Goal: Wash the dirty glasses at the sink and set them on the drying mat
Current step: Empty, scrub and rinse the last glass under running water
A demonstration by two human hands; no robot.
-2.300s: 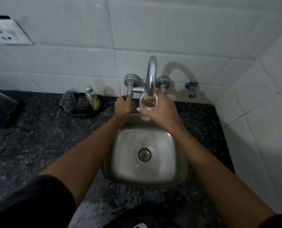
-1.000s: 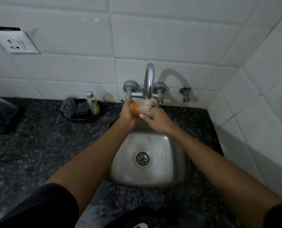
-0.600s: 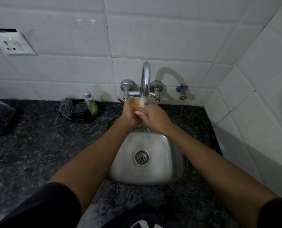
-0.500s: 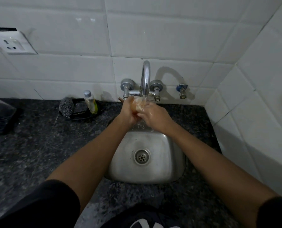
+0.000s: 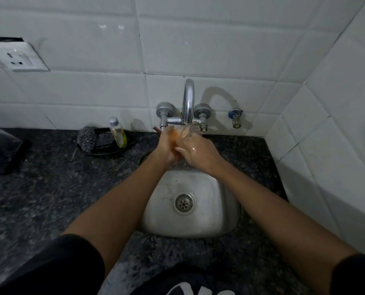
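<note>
I see the sink (image 5: 200,220) set into the counter (image 5: 49,188), with the tap (image 5: 188,103) on the wall behind it and a small valve (image 5: 235,119) to the tap's right. Both hands meet over the sink's back edge, under the spout — left hand (image 5: 166,149) touching right hand (image 5: 198,153), the glass (image 5: 188,132) between them. Left of the tap, against the wall, a dish (image 5: 105,151) holds a scrubber (image 5: 87,139) and a bottle (image 5: 117,133) — the socket (image 5: 17,57) sits higher up on the wall, far left, above a bag (image 5: 0,150) lying at the counter's left edge.
</note>
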